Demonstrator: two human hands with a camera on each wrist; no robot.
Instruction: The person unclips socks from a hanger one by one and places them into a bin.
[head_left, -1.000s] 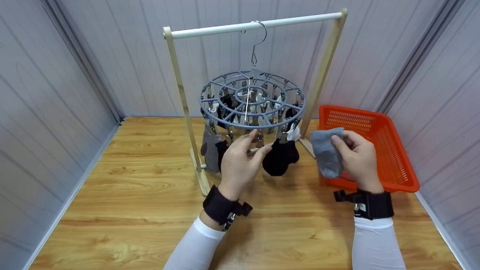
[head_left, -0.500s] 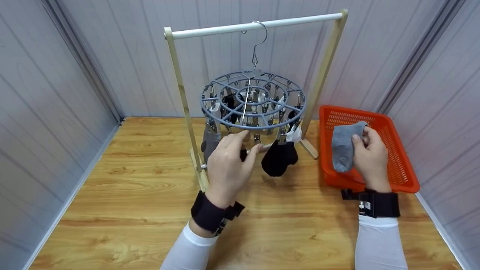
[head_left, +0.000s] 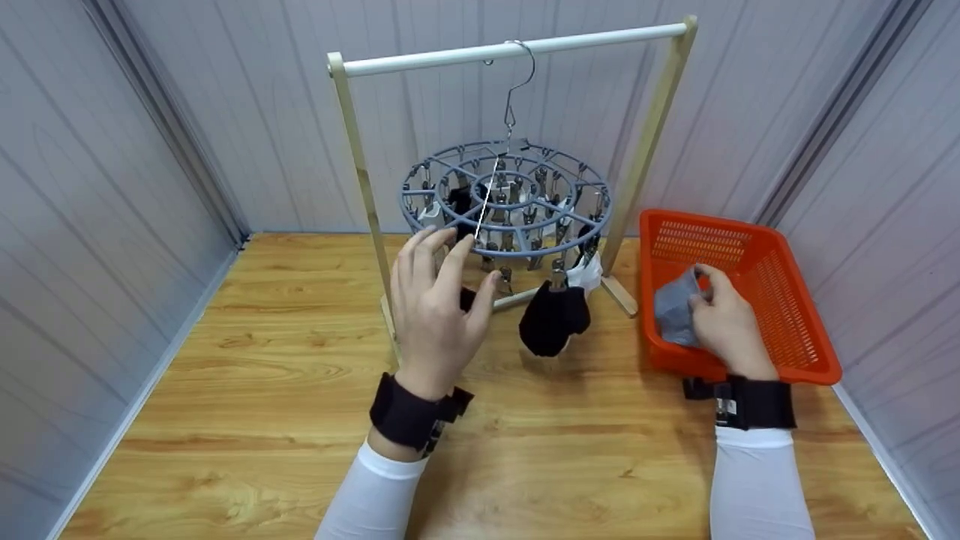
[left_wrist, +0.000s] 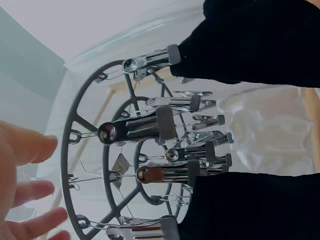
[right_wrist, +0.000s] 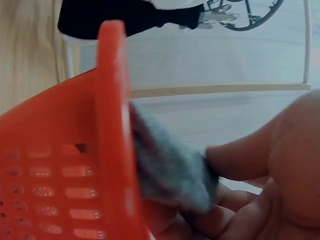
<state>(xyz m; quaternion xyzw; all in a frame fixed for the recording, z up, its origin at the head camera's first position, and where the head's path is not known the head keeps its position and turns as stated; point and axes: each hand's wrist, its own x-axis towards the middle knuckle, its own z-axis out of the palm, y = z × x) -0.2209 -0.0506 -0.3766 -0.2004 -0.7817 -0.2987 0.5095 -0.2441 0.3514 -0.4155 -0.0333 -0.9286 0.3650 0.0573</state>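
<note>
A grey sock [head_left: 675,306] is pinched between the thumb and fingers of my right hand [head_left: 727,322], at the left side of the orange basket [head_left: 806,315]. In the right wrist view the grey sock [right_wrist: 172,167] is partly behind the basket's rim. My left hand [head_left: 439,315], fingers spread, is at the front left of the round clip hanger [head_left: 450,241] and appears to hold nothing. Black socks [head_left: 553,321] and a white sock [head_left: 586,274] hang from metal clips. In the left wrist view a bare clip [left_wrist: 137,129] hangs between two clips with black socks.
The hanger hooks over the white bar [head_left: 450,58] of a wooden stand [head_left: 360,172]. The stand's right leg [head_left: 652,142] is close to the basket. Panelled walls [head_left: 135,150] enclose the wooden table [head_left: 262,420] at the back and sides.
My right hand has carried the grey sock rightward and down to the basket. My left hand has drawn back leftward from the hanger's front clips, its fingers spreading. The hanger has turned slightly.
</note>
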